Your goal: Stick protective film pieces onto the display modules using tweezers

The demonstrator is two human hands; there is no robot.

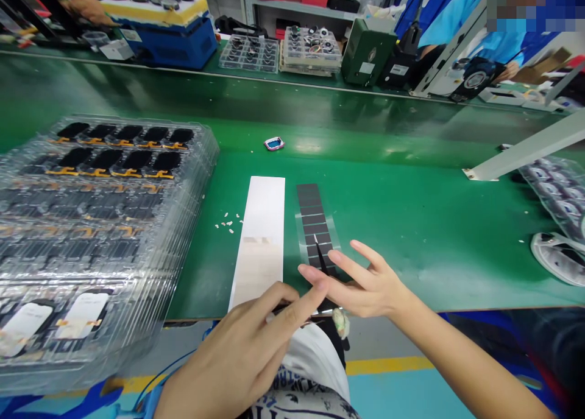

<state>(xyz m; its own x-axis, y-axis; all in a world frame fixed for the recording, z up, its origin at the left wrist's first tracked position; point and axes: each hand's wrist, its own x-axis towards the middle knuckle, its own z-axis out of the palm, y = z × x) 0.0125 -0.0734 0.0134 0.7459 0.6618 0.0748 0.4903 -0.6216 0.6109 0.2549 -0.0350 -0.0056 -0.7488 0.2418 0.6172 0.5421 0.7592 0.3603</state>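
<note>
My right hand [368, 288] reaches in from the lower right, its upper fingers spread. Dark tweezers [321, 256] run behind those fingers and appear held low in that hand, though the grip is mostly hidden. Their pale tip lies over a clear strip of dark rectangular stickers [311, 215]. My left hand [247, 352] is half curled, index finger stretched to the right hand's fingertips. Whatever its thumb and fingers pinch is hidden. Just beyond the left hand lies a long white sheet [262, 224], with a pale translucent patch across its lower part.
Stacked clear trays [183, 224] of black screens with orange flex cables fill the left. Small white scraps [228, 223] lie beside the sheet. A small blue-faced part [274, 143] sits farther back. At right are a white post [525, 145] and a round white object [560, 257]. Co-workers sit beyond the shelf.
</note>
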